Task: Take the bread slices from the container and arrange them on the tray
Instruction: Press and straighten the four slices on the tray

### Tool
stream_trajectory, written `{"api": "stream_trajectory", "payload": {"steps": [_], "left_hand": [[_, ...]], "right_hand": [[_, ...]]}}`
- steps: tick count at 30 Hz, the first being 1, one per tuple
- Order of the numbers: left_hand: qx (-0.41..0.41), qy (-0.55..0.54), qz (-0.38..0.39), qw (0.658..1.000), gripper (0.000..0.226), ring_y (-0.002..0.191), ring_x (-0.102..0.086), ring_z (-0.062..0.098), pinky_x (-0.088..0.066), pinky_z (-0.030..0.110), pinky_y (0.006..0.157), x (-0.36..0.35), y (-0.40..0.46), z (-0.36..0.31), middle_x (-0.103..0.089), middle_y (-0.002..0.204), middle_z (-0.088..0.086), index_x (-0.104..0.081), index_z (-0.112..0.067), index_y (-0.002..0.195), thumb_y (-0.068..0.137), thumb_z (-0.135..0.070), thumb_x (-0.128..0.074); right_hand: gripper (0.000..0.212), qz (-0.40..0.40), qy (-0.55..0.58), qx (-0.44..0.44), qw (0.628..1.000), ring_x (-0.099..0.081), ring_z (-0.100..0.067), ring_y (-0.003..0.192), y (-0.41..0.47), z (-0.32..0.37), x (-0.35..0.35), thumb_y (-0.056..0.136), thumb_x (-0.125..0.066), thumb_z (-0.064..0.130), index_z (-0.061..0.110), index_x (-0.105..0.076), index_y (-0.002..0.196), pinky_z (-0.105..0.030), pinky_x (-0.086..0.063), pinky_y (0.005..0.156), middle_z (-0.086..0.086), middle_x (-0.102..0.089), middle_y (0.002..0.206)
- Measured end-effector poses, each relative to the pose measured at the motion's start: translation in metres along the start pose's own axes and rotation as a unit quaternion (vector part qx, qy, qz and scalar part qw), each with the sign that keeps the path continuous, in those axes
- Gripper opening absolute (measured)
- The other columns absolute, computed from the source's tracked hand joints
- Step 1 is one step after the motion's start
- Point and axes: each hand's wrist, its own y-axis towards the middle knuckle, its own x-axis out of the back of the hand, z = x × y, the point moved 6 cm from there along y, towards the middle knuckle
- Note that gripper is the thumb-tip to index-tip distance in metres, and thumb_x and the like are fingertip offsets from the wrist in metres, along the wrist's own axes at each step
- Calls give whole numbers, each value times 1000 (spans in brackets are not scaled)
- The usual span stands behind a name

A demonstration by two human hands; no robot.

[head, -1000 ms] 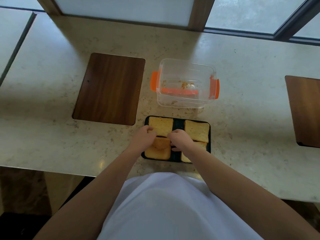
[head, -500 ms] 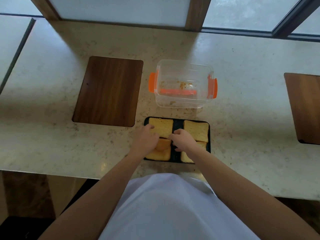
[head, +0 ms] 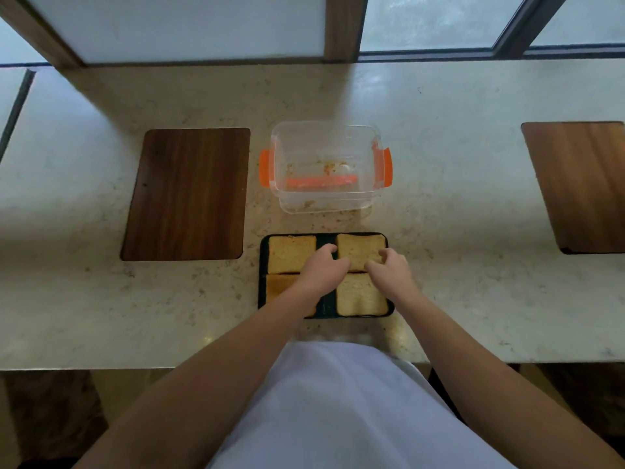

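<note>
A black tray point(head: 262, 299) lies near the counter's front edge with bread slices in a two-by-two grid. The far-left slice point(head: 290, 254) and near-right slice point(head: 360, 298) lie flat and untouched. My left forearm partly covers the near-left slice point(head: 279, 287). My left hand point(head: 322, 269) and my right hand point(head: 389, 273) sit on either side of the far-right slice point(head: 357, 250), fingers curled against its left and right edges. The clear container point(head: 325, 202) with orange clips stands just behind the tray, holding only crumbs.
A dark wooden board point(head: 189, 194) lies left of the container and another wooden board point(head: 582, 185) at the far right. The stone counter point(head: 473, 282) ends at a front edge just below the tray. Window frames rise behind.
Both hands have left the near-left slice and moved forward and right onto the far-right slice. The camera view has shifted, so the tray sits more central.
</note>
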Motion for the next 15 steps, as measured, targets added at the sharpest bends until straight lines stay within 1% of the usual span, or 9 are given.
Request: {"api": "stream_trajectory", "payload": {"steps": [2,3,6,7,9,10,11,12,15], "left_hand": [[9,6,-3,1000,63,64,-45,-2,-34,21,51,-3,2,-1,-47,94,-13,-35,-19,150,90,-32,-52],[12,6,-3,1000,63,66,-46,-2,-34,21,52,-4,2,-1,-50,98,-11,-35,-18,150,90,-32,-52],[14,2,0,1000,63,68,-46,-2,-35,21,54,-8,3,0,-57,110,-9,-35,-17,150,90,-31,-52],[13,2,2,1000,64,69,-45,-3,-36,21,55,-9,4,0,-57,117,-7,-35,-16,150,90,-31,-52],[11,4,4,1000,64,74,-45,-3,-39,24,63,-11,6,1,-53,138,1,-35,-16,150,90,-32,-52],[11,6,5,1000,64,76,-46,-2,-40,26,69,-12,6,1,-51,142,3,-34,-16,150,91,-32,-51],[10,7,6,1000,63,80,-48,2,-40,28,74,-13,6,0,-50,144,3,-34,-17,150,91,-33,-51],[8,7,6,1000,63,83,-49,4,-39,29,76,-13,6,0,-49,145,3,-34,-17,150,91,-33,-51],[1,6,2,1000,63,74,-45,-3,-39,26,69,-14,6,-3,-51,143,3,-34,-16,150,91,-31,-51]], "right_hand": [[67,6,3,-8,1000,-60,-29,112,1,-1,-2,86,-57,28,8,-40,148,-51,-54,93,-15,-42,146],[68,6,3,-12,1000,-59,-30,112,2,-2,-2,86,-57,29,7,-40,148,-51,-54,92,-16,-42,146],[71,-1,-9,-18,1000,-51,-33,124,2,-3,-1,86,-57,31,3,-39,148,-52,-50,99,-17,-38,149],[71,-3,-13,-21,1000,-48,-33,128,2,-3,-1,86,-57,32,3,-39,148,-52,-47,102,-17,-38,149],[71,-5,-14,-27,1000,-41,-34,133,2,-5,1,85,-58,33,3,-40,147,-51,-43,105,-17,-39,149],[70,-5,-13,-30,999,-40,-34,135,2,-5,1,85,-58,32,3,-40,147,-50,-42,106,-17,-40,149],[70,-4,-11,-31,999,-39,-34,136,2,-5,2,85,-58,32,3,-40,147,-50,-41,107,-17,-40,149],[71,-1,-10,-31,999,-38,-33,136,2,-5,2,85,-58,31,4,-39,148,-51,-40,108,-17,-40,150],[72,7,1,-32,999,-38,-33,136,3,-4,2,85,-59,31,6,-38,148,-52,-40,108,-16,-40,150]]}}
